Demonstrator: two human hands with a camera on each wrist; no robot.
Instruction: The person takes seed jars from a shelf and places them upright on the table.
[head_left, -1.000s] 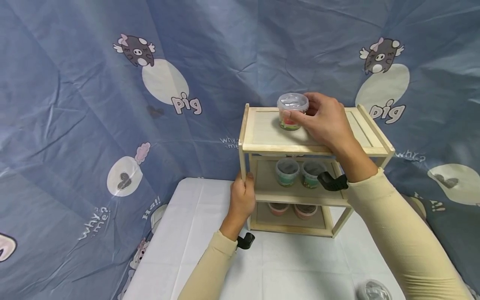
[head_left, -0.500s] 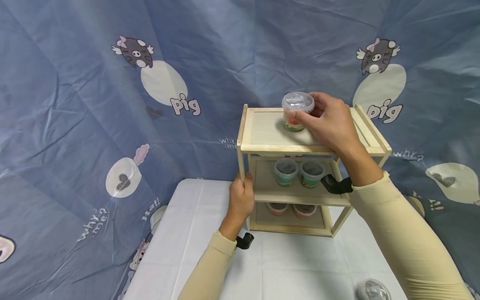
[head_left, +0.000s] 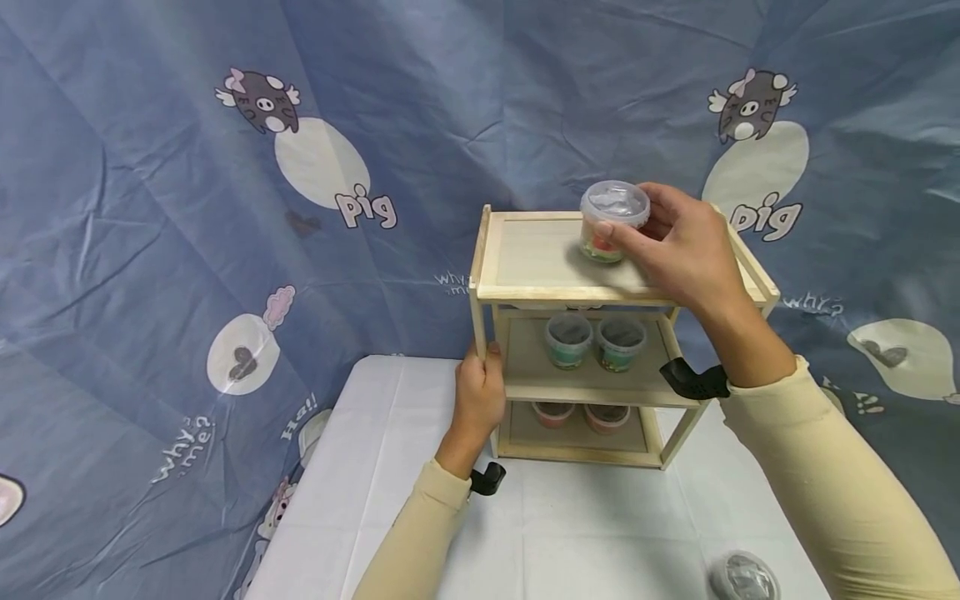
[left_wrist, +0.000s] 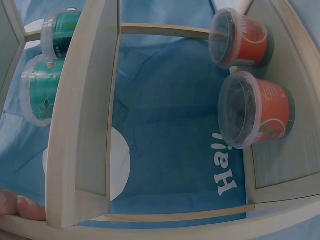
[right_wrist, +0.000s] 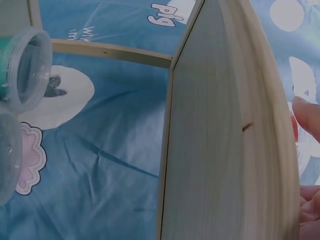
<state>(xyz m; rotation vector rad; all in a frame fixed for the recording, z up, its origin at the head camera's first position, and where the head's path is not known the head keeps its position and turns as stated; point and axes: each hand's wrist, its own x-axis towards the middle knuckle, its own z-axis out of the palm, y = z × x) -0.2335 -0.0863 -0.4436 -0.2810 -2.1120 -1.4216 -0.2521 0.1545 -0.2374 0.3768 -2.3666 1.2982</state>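
A wooden three-tier shelf stands on the white table. My right hand holds a clear lidded plastic cup with a red-and-green label over the top tier, thumb in front and fingers behind. In the right wrist view, the thumb and part of that cup show past the top board's edge. My left hand grips the shelf's left front post; in the left wrist view its fingertips show at the lower left corner. Two green-labelled cups sit side by side on the middle tier.
On the bottom tier are two red-labelled cups, partly hidden from the head view by the middle board. Another lidded container rests at the table's front right. A blue curtain with cartoon pigs hangs close behind the shelf.
My right hand has moved the red-labelled cup to the right over the top tier, and slightly nearer. The left hand keeps its grip on the post.
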